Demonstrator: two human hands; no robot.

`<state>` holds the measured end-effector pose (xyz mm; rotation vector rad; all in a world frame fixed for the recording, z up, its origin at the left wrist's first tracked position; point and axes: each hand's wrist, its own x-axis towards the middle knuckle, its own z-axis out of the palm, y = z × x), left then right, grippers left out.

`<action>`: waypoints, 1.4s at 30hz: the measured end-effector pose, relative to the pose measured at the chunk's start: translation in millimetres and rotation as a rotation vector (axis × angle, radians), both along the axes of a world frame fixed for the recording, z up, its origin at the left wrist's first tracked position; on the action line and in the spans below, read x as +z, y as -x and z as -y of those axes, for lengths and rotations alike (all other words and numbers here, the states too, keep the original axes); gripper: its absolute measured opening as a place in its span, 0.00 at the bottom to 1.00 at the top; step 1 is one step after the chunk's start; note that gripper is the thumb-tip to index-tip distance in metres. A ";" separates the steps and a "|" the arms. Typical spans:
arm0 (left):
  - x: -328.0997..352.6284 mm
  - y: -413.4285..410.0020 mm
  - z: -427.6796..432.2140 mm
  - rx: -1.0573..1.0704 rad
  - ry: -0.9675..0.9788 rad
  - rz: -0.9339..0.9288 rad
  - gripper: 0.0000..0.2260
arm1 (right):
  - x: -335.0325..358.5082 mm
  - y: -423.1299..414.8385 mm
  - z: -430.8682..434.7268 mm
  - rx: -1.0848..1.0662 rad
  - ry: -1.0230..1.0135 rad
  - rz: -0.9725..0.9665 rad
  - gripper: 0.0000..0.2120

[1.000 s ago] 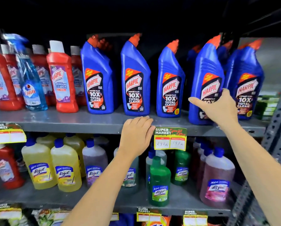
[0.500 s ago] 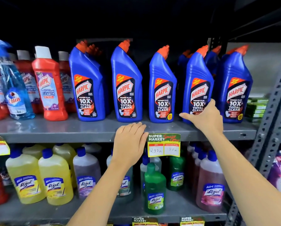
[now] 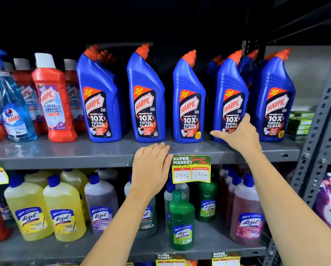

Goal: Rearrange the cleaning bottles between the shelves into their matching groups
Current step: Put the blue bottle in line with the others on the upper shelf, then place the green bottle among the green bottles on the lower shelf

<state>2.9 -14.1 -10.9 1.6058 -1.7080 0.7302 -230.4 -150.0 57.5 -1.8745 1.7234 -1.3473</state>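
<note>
Head view, nearest first: on the lower shelf (image 3: 122, 248) a green Lizol bottle (image 3: 181, 219) stands alone at the front edge at 6 o'clock, ahead of the other green ones behind it. Yellow Lizol bottles (image 3: 45, 210) group at 8 o'clock, a purple-tinted one (image 3: 101, 200) beside them, and pink ones (image 3: 246, 210) at 4 o'clock. The colours sit in clusters, so this tier appears largely sorted.

Left hand (image 3: 151, 167) lies flat, fingers together, palm on the front lip of the upper shelf (image 3: 65, 152), just left of the price tag (image 3: 191, 169). It holds nothing; the placement reads as a brace while the other arm reaches.

Right hand (image 3: 237, 135), at 2 o'clock, is spread wide against the base of the fourth blue Harpic bottle (image 3: 230, 96), thumb out to the left, fingers on the label. It presses or steadies the bottle; a closed grasp is not evident. The bottle stands upright on the shelf, close to its right-hand neighbour (image 3: 275, 96) and apart from the third bottle (image 3: 188, 98), which suggests spacing or facing is being corrected.

Further left, at 10 o'clock, red Harpic bathroom cleaners (image 3: 51, 96) form their own group. A blue Colin spray bottle (image 3: 13, 104) stands in front of them and does not match; it is judged the outstanding item.
</note>
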 end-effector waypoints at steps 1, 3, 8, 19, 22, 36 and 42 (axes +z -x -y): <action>-0.3 0.2 0.1 0.002 0.002 0.001 0.19 | -0.5 0.0 -0.1 0.000 0.001 0.000 0.57; -0.6 0.0 0.3 0.000 0.010 0.007 0.19 | -1.1 0.1 -0.7 -0.001 0.005 0.002 0.57; -1.3 0.1 0.3 0.004 0.024 0.018 0.20 | -3.4 0.3 -3.4 -0.005 0.036 0.007 0.53; -17.3 -6.9 -12.1 -0.058 0.063 0.051 0.19 | -32.6 2.3 -27.9 0.028 0.504 0.264 0.43; -56.8 -11.4 -25.1 -0.053 0.110 -0.013 0.21 | -100.6 -6.3 -58.3 0.030 0.886 0.381 0.21; -286.6 -26.8 -48.8 0.041 -0.858 -0.012 0.27 | -285.1 -111.1 -113.3 0.153 -0.277 0.194 0.54; -309.7 -29.9 -49.6 0.056 -0.892 0.015 0.30 | -298.4 -116.7 -106.5 0.042 -0.316 0.153 0.49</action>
